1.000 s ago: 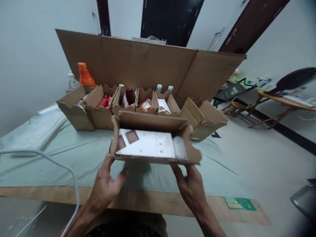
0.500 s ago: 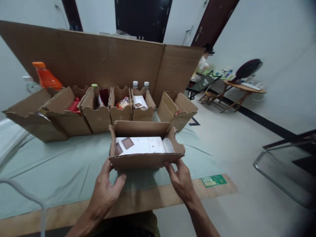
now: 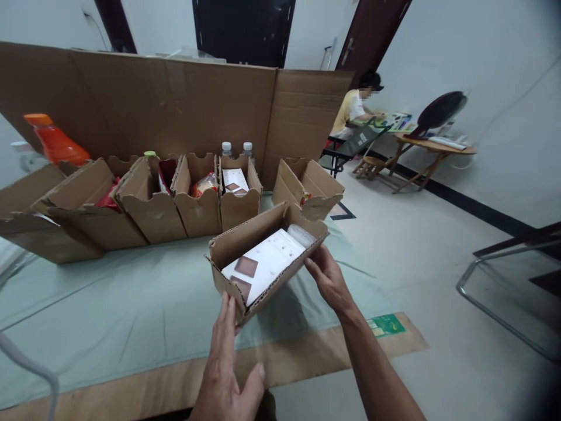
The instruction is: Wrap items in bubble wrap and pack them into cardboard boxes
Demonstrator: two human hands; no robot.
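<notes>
At the far left, a grey cable crosses the near edge of the worktop, which is spread with pale green cloth. Behind it, an orange-capped bottle leans behind a row of five open cardboard bins, in front of a tall cardboard panel. In this row, the second bin has a red packet, the fourth a clear-wrapped packet and the fifth a white carton, with two white-capped bottles behind.

The left hand has its fingers against the near end of a cardboard tray, thumb spread away. The tray is tilted above the cloth, angled away to the right, and carries a white box with brown squares, beside a clear plastic item. The right hand grips the tray's right side. Beyond stands another bin; further right, a person sits near a wooden table.
</notes>
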